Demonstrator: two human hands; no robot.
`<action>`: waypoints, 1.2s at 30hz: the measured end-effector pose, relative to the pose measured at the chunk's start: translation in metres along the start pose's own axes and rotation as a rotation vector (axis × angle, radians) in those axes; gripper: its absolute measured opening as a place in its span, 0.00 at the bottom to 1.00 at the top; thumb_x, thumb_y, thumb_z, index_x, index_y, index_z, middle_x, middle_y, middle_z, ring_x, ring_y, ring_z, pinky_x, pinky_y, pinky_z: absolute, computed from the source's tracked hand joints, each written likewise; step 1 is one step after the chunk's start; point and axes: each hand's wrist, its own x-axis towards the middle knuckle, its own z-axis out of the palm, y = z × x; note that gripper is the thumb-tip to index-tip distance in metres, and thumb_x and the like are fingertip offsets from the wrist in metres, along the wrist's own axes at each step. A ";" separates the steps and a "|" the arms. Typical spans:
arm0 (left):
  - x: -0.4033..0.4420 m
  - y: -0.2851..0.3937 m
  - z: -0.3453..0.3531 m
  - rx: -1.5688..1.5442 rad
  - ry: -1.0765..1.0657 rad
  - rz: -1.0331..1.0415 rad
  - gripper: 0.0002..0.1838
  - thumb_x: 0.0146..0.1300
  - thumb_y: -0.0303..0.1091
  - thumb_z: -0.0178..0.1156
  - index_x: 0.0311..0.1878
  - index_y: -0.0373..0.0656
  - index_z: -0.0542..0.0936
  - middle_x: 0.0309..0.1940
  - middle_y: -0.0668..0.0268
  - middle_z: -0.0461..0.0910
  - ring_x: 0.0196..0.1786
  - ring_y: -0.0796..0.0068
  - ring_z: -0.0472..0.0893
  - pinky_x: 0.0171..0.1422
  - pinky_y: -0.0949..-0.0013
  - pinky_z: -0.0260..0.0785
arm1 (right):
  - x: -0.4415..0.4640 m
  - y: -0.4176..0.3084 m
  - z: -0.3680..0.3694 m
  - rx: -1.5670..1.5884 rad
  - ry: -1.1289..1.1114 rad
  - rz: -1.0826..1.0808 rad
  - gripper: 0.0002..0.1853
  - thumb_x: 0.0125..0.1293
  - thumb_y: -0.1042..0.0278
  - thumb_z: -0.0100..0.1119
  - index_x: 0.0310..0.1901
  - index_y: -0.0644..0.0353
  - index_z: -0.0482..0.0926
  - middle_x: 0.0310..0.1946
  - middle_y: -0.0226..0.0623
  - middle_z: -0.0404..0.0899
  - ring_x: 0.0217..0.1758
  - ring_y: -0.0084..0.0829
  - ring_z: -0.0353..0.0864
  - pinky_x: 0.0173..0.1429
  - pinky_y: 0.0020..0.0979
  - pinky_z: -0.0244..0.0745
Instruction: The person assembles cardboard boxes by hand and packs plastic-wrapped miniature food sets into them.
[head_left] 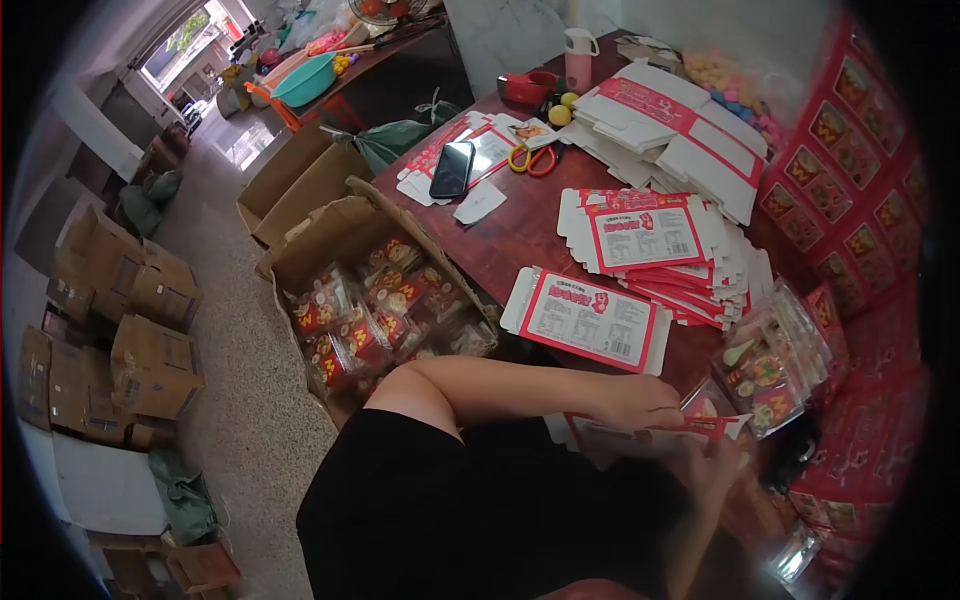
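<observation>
Low in front of my body is a red and white printed carton, partly hidden behind my arm. My left hand has its fingers curled down over the carton's upper edge. At the carton's right end is my right hand, blurred by motion, so its fingers do not show clearly. A clear plastic pack lies just beyond the carton's right end. Close by on the right leans a stack of clear packs with colourful contents. One flat carton rests on the table in front of my left arm.
Piled flat cartons and white carton stacks cover the table's right side. A phone and scissors lie farther back. Left of the table stands an open cardboard box of packs. Printed red sheets hang at right.
</observation>
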 end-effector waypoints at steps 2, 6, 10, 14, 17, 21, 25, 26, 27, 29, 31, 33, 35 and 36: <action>0.002 -0.002 0.011 -0.336 0.022 -0.256 0.21 0.71 0.47 0.44 0.49 0.36 0.72 0.43 0.55 0.73 0.47 0.63 0.73 0.53 0.65 0.64 | -0.005 -0.027 0.013 0.168 0.046 0.075 0.09 0.49 0.73 0.69 0.26 0.66 0.77 0.22 0.32 0.77 0.26 0.20 0.72 0.33 0.26 0.67; 0.002 -0.023 0.017 -0.352 -0.048 -0.157 0.24 0.71 0.54 0.41 0.48 0.38 0.67 0.40 0.61 0.70 0.46 0.71 0.70 0.52 0.66 0.62 | -0.019 -0.025 0.007 0.091 -0.019 0.039 0.07 0.51 0.74 0.68 0.29 0.66 0.79 0.22 0.31 0.78 0.28 0.20 0.74 0.34 0.25 0.68; 0.002 -0.014 0.004 -0.316 -0.161 -0.181 0.20 0.71 0.50 0.44 0.46 0.40 0.65 0.40 0.64 0.66 0.43 0.75 0.66 0.54 0.71 0.59 | -0.020 -0.031 0.020 -0.043 0.189 -0.369 0.07 0.50 0.74 0.67 0.29 0.65 0.79 0.22 0.38 0.79 0.26 0.30 0.77 0.32 0.28 0.69; 0.008 -0.026 0.013 0.025 0.260 0.094 0.16 0.66 0.43 0.51 0.47 0.40 0.66 0.45 0.58 0.66 0.46 0.65 0.69 0.56 0.65 0.61 | -0.017 -0.032 0.024 -0.023 0.270 -0.183 0.07 0.52 0.73 0.67 0.29 0.65 0.79 0.22 0.40 0.78 0.24 0.31 0.76 0.31 0.28 0.68; 0.003 -0.011 0.010 0.364 0.220 0.081 0.23 0.57 0.39 0.62 0.52 0.39 0.70 0.48 0.51 0.73 0.50 0.50 0.74 0.52 0.60 0.68 | -0.008 -0.031 0.024 0.180 0.349 -0.045 0.05 0.54 0.74 0.65 0.29 0.65 0.79 0.21 0.38 0.75 0.24 0.28 0.75 0.31 0.27 0.68; -0.010 0.004 0.009 0.316 0.246 -0.332 0.25 0.56 0.35 0.63 0.55 0.36 0.69 0.37 0.50 0.80 0.45 0.48 0.79 0.48 0.58 0.71 | -0.008 -0.016 0.017 0.259 0.240 0.030 0.12 0.56 0.71 0.65 0.40 0.66 0.76 0.31 0.39 0.77 0.33 0.27 0.76 0.41 0.26 0.71; -0.034 -0.038 -0.024 0.013 0.540 -0.439 0.21 0.60 0.30 0.59 0.55 0.33 0.70 0.40 0.56 0.81 0.43 0.68 0.81 0.47 0.68 0.72 | -0.022 0.023 0.004 -0.591 0.205 -0.103 0.38 0.54 0.58 0.66 0.64 0.60 0.59 0.61 0.49 0.62 0.63 0.48 0.61 0.66 0.44 0.56; -0.041 -0.053 -0.029 -0.127 0.621 -0.370 0.20 0.61 0.30 0.59 0.55 0.33 0.70 0.40 0.58 0.81 0.43 0.73 0.80 0.47 0.71 0.71 | -0.029 0.033 0.006 -0.693 0.142 -0.061 0.40 0.54 0.58 0.66 0.66 0.60 0.56 0.63 0.50 0.58 0.66 0.49 0.58 0.68 0.47 0.53; -0.041 -0.046 -0.032 -0.230 0.635 -0.358 0.21 0.63 0.31 0.58 0.57 0.33 0.68 0.44 0.61 0.79 0.44 0.75 0.78 0.48 0.70 0.72 | -0.035 0.041 0.008 -0.798 0.074 -0.026 0.42 0.53 0.59 0.65 0.67 0.60 0.54 0.66 0.51 0.55 0.68 0.51 0.54 0.69 0.49 0.50; -0.040 -0.053 -0.032 -0.230 0.711 -0.340 0.23 0.63 0.31 0.59 0.58 0.34 0.66 0.45 0.60 0.78 0.45 0.74 0.78 0.49 0.70 0.72 | -0.047 0.054 0.010 -0.956 -0.031 -0.032 0.44 0.52 0.61 0.64 0.68 0.61 0.52 0.68 0.52 0.52 0.70 0.51 0.53 0.71 0.51 0.49; -0.040 -0.059 -0.029 -0.238 0.750 -0.348 0.26 0.63 0.32 0.59 0.61 0.34 0.63 0.47 0.58 0.77 0.47 0.72 0.78 0.50 0.69 0.72 | -0.053 0.069 0.015 -1.009 0.101 -0.235 0.35 0.50 0.69 0.62 0.63 0.62 0.64 0.62 0.49 0.65 0.64 0.45 0.66 0.67 0.44 0.60; -0.036 -0.056 -0.029 -0.227 0.731 -0.346 0.26 0.62 0.31 0.59 0.61 0.34 0.64 0.47 0.58 0.77 0.47 0.72 0.78 0.51 0.69 0.72 | -0.064 0.067 0.013 -0.807 0.092 -0.297 0.29 0.50 0.74 0.61 0.58 0.62 0.70 0.55 0.46 0.72 0.57 0.43 0.73 0.61 0.40 0.66; -0.035 -0.054 -0.030 -0.197 0.711 -0.357 0.25 0.61 0.30 0.60 0.60 0.34 0.65 0.47 0.58 0.78 0.46 0.72 0.78 0.50 0.69 0.72 | -0.065 0.054 0.000 -0.611 0.136 -0.318 0.24 0.50 0.78 0.60 0.53 0.62 0.74 0.50 0.43 0.77 0.51 0.41 0.78 0.56 0.38 0.71; -0.035 -0.053 -0.032 -0.174 0.700 -0.372 0.25 0.61 0.29 0.60 0.60 0.34 0.65 0.46 0.58 0.78 0.46 0.72 0.78 0.50 0.69 0.72 | -0.064 0.043 -0.012 -0.515 0.179 -0.309 0.23 0.50 0.80 0.60 0.51 0.62 0.75 0.48 0.42 0.78 0.48 0.39 0.80 0.53 0.37 0.73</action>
